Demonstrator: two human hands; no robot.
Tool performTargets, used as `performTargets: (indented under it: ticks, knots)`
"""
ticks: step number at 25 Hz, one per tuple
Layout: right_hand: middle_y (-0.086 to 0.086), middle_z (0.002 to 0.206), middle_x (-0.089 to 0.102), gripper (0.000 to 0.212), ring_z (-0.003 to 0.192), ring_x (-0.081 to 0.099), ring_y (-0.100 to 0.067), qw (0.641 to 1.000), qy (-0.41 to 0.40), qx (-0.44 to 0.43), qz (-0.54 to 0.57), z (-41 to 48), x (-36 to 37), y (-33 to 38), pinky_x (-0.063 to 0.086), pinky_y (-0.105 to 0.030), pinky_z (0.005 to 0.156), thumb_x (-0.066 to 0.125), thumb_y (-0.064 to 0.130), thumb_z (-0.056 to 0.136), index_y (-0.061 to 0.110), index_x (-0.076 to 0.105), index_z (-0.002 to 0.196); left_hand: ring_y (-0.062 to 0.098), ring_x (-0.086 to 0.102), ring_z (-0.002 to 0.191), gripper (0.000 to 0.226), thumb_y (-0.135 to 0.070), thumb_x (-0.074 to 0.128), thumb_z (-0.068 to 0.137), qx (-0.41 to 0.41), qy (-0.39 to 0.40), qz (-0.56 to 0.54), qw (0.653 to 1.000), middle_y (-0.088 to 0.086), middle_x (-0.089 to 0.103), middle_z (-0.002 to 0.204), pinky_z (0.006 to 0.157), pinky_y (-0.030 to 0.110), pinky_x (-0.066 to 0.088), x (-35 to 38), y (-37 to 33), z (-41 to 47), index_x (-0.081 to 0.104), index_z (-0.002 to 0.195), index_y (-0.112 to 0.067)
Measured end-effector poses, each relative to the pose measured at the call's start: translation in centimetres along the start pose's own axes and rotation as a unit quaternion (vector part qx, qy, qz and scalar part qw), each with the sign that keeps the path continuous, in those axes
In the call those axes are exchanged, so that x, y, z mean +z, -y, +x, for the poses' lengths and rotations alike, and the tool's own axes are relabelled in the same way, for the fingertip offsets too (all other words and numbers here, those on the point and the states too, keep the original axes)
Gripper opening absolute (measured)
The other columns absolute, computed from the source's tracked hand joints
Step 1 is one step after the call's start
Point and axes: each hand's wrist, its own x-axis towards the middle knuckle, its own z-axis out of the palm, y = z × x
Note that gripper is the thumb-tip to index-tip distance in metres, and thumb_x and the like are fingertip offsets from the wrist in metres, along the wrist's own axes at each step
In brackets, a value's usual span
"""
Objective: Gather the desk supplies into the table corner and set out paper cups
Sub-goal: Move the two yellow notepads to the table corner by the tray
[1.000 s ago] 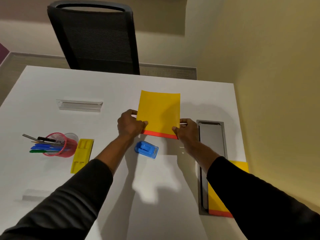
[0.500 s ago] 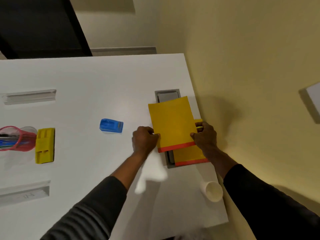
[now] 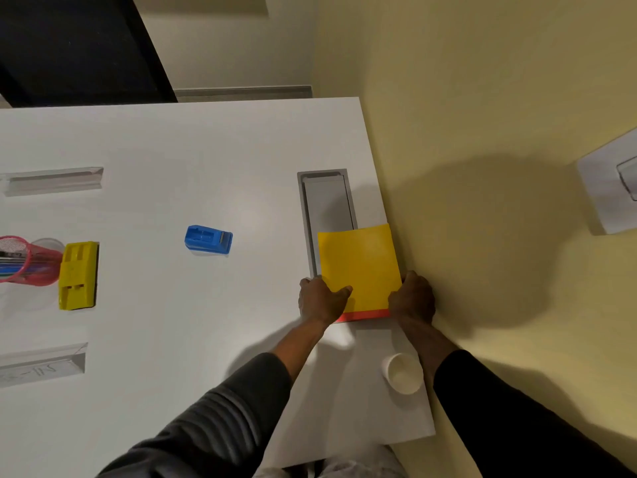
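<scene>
While you lean over the white tabletop (image 3: 165, 160), the far left edge shows a pink mesh pen holder (image 3: 26, 260) lying on its side with pens inside, cut off by the frame. Just beside it, touching or nearly so, sits a yellow plastic block (image 3: 78, 274). Two clear acrylic stands (image 3: 51, 180) lie flat on that same left side, one above and one below the yellow block. A blue stapler-like piece (image 3: 208, 239) rests alone near the middle, well apart from everything else. Further right, a grey cable hatch (image 3: 327, 198) is set into the tabletop near the wall edge. A yellow pad with a red bottom strip (image 3: 360, 267) covers the hatch's lower end. Your left hand (image 3: 320, 300) grips the pad's lower left edge, thumb on top. Your right hand (image 3: 412, 298) holds the pad's lower right corner, fingers curled around the edge. A white paper cup (image 3: 402, 372) lies tipped on the tabletop near the right edge, close below your right wrist.
</scene>
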Motion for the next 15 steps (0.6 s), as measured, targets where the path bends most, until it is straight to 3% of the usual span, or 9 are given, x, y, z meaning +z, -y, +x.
performTargets:
  ticks: [5,10,15]
  knots:
    - [-0.018,0.124,0.06,0.025,0.111,0.062,-0.036,0.999,0.006,-0.006,-0.054,-0.5,0.4,0.5,0.054,-0.042,0.085,0.063,0.007,0.094,0.004,0.059,0.118,0.034,0.055,0.124,0.067,-0.061,0.081,0.079,-0.002,0.022,0.031,0.999,0.015,0.052,0.136,0.101,0.047,0.055,1.3,-0.4,0.1,0.061,0.119,-0.01]
    - [-0.022,0.131,0.055,0.069,0.118,0.059,-0.039,0.998,0.018,-0.013,-0.063,-0.8,1.9,0.4,0.052,-0.046,0.096,0.066,0.013,0.085,0.0,0.037,0.147,0.039,0.051,0.135,0.075,-0.051,0.082,0.082,-0.002,0.012,0.024,1.0,0.018,0.047,0.148,0.108,0.05,0.051,2.2,-0.7,0.2,0.055,0.137,-0.007]
    - [-0.022,0.14,0.049,0.079,0.127,0.052,-0.038,0.994,0.055,-0.013,-0.097,-0.6,2.2,0.2,0.047,-0.045,0.103,0.065,0.025,0.086,0.0,0.029,0.152,0.04,0.046,0.138,0.087,-0.049,0.082,0.08,-0.002,0.003,0.008,1.0,0.017,0.042,0.15,0.11,0.052,0.049,2.9,-0.7,-0.3,0.045,0.146,-0.007]
